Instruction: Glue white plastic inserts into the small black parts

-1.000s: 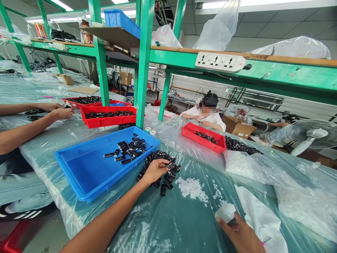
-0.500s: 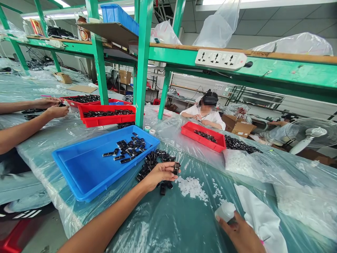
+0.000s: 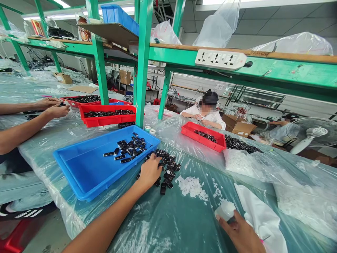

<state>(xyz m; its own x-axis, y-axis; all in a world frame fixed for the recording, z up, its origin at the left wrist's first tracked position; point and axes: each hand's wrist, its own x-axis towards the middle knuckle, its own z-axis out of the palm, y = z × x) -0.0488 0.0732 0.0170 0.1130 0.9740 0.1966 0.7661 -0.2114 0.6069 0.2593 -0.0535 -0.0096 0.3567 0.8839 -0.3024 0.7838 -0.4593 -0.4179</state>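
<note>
My left hand [image 3: 150,173] reaches into a pile of small black rectangular parts [image 3: 168,163], beside the near wall of a blue tray [image 3: 79,165]. Its visible fingers look apart and I see nothing held in them; some fingertips are hidden among the parts. At the lower right, my right hand [image 3: 242,232] is closed around a small translucent white bottle [image 3: 225,210], tilted over the table. Between the hands lies a scatter of small white pieces [image 3: 193,187]. More black parts [image 3: 130,147] lie in the right end of the blue tray.
Red trays [image 3: 109,121] of black parts stand behind the blue one; another red tray [image 3: 202,137] is farther right. Bags of white pieces [image 3: 240,163] and a white cloth [image 3: 260,214] lie right. A green shelf post [image 3: 143,70] rises ahead. Co-worker's hands [image 3: 56,109] work at left.
My left hand has moved left and slightly back from the pile's right side, and the black part pinched in it no longer shows there. My right hand and the bottle have stayed put.
</note>
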